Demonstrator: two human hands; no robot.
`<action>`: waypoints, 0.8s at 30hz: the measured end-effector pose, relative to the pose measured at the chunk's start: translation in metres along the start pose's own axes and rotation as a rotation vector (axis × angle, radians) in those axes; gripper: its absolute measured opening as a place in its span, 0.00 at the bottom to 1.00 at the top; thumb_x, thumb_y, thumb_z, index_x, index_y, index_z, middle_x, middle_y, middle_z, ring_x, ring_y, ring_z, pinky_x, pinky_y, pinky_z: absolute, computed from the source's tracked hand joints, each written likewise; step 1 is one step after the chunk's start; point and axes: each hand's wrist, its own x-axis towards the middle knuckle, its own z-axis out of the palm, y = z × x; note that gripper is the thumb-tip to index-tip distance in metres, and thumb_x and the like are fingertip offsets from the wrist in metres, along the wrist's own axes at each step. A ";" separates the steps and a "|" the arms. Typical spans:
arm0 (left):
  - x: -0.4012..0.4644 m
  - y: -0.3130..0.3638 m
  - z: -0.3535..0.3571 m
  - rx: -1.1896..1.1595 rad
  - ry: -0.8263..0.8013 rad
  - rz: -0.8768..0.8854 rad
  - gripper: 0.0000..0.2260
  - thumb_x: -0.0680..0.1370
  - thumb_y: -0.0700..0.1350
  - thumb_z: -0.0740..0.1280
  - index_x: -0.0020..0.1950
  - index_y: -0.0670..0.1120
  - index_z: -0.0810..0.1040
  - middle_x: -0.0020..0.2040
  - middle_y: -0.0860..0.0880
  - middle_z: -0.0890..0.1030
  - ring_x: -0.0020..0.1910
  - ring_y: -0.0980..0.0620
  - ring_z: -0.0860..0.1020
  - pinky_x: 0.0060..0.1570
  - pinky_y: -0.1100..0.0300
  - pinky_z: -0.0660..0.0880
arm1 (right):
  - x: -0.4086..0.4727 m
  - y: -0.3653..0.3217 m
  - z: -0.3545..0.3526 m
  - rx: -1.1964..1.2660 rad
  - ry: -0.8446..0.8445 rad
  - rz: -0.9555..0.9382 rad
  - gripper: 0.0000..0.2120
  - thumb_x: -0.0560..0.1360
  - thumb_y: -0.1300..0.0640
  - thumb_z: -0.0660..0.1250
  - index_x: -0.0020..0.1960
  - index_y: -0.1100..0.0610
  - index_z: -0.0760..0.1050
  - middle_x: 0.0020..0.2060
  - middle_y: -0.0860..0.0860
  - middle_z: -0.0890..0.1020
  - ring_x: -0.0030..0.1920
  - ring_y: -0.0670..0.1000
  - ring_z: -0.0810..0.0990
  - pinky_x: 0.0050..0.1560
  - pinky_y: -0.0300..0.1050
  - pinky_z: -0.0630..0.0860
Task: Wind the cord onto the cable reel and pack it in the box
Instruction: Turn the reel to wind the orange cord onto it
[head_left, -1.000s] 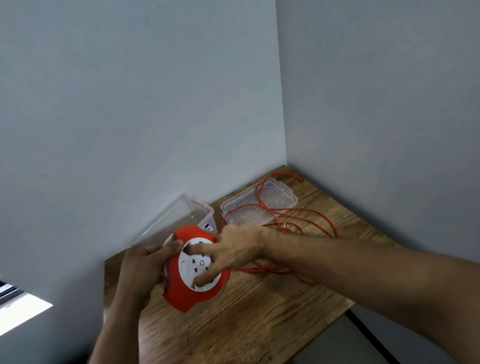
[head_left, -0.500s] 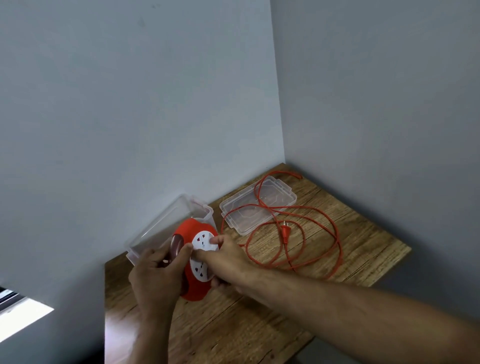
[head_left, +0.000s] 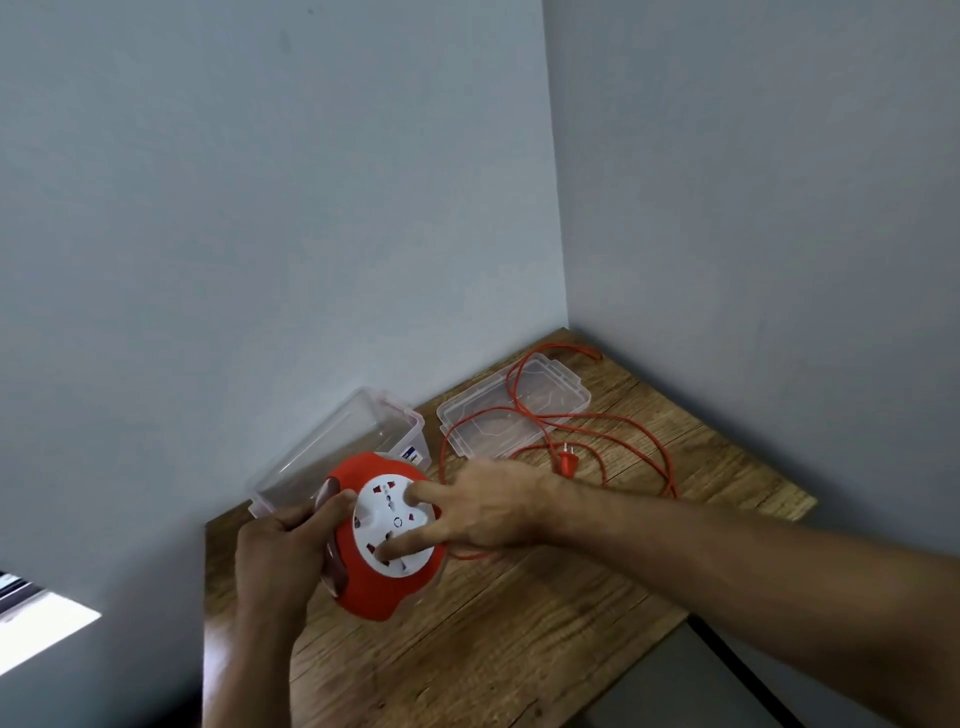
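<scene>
Left hand (head_left: 280, 553): grips cable reel's (head_left: 382, 597) rim, nine o'clock.
Right hand (head_left: 493, 512): two straight fingers press its face.
Cord (head_left: 565, 461): loose at two o'clock.

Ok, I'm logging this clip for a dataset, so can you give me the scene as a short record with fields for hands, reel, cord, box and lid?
left hand: grips the cable reel by its rim
right hand: thumb and one finger press on the white socket face
cord: loose loops on the table, some strands crossing the lid
plug: lies on the table beside the lid
box: clear, open, behind the reel by the wall
lid: off, flat on the table near the corner
</scene>
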 end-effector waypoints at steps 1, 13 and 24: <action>0.001 0.001 -0.002 0.006 -0.024 -0.010 0.07 0.74 0.48 0.77 0.36 0.49 0.88 0.34 0.48 0.88 0.35 0.45 0.87 0.43 0.46 0.83 | 0.002 0.001 -0.001 -0.053 -0.013 -0.046 0.28 0.81 0.47 0.63 0.78 0.37 0.56 0.68 0.58 0.69 0.34 0.51 0.75 0.25 0.42 0.65; 0.006 0.011 -0.013 0.108 -0.239 -0.017 0.08 0.76 0.48 0.74 0.36 0.54 0.88 0.33 0.44 0.88 0.31 0.44 0.87 0.36 0.52 0.81 | 0.007 0.002 -0.022 -0.233 -0.010 -0.391 0.28 0.83 0.53 0.62 0.79 0.44 0.56 0.77 0.59 0.61 0.53 0.52 0.81 0.43 0.39 0.79; 0.002 0.011 0.000 0.053 -0.003 0.026 0.10 0.72 0.48 0.78 0.31 0.58 0.87 0.32 0.51 0.87 0.33 0.46 0.86 0.41 0.46 0.83 | 0.030 -0.003 0.020 0.088 0.160 0.117 0.30 0.78 0.39 0.64 0.77 0.43 0.59 0.53 0.57 0.78 0.27 0.48 0.67 0.24 0.36 0.57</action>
